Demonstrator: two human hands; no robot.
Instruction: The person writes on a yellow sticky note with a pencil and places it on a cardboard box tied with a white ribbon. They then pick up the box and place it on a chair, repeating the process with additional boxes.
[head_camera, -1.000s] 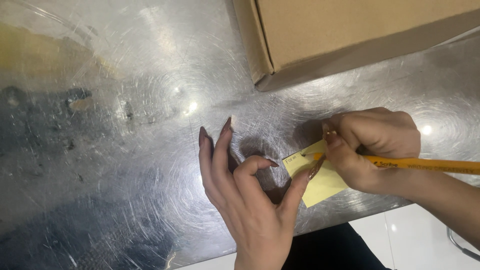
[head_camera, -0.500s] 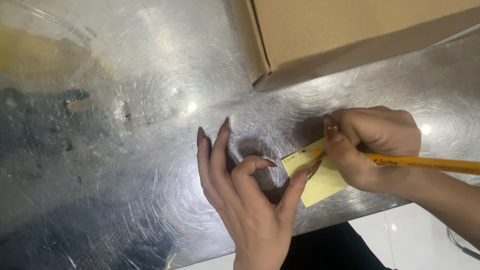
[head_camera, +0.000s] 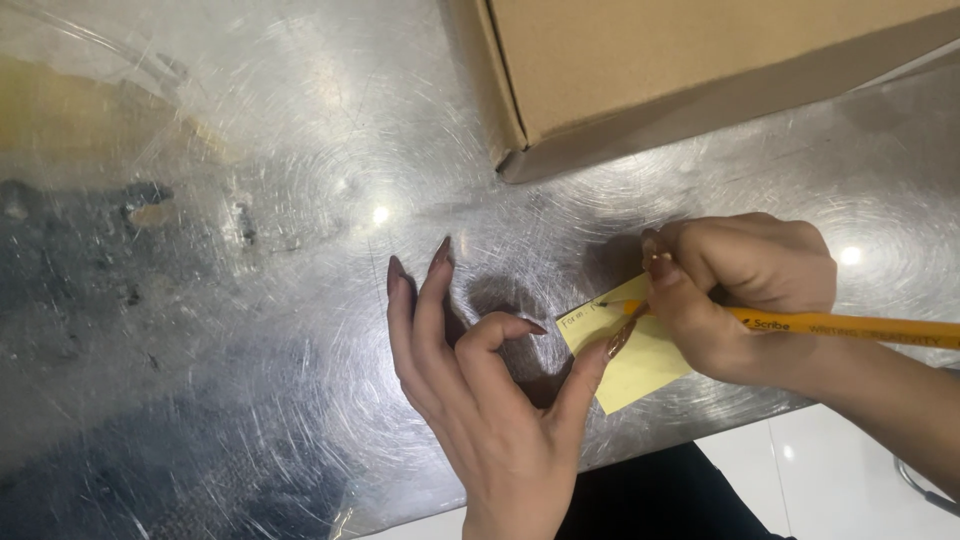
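Fingers of our right hand (head_camera: 745, 290) are clenched around an orange pencil (head_camera: 850, 327), its tip on a small yellow sticky note (head_camera: 640, 365). Our left hand (head_camera: 480, 400) grasps nothing; its thumb pins the note's edge, fingers spread on the scratched, shiny metal table (head_camera: 250, 300). We see 1 brown cardboard box (head_camera: 680, 70) farther back and white floor tile (head_camera: 800, 470) below the table's near edge.

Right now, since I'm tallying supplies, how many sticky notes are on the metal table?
1. A yellow sticky note lies near the table's front edge, pinned by the left hand's thumb while the right hand writes with a pencil. More may be hidden underneath.
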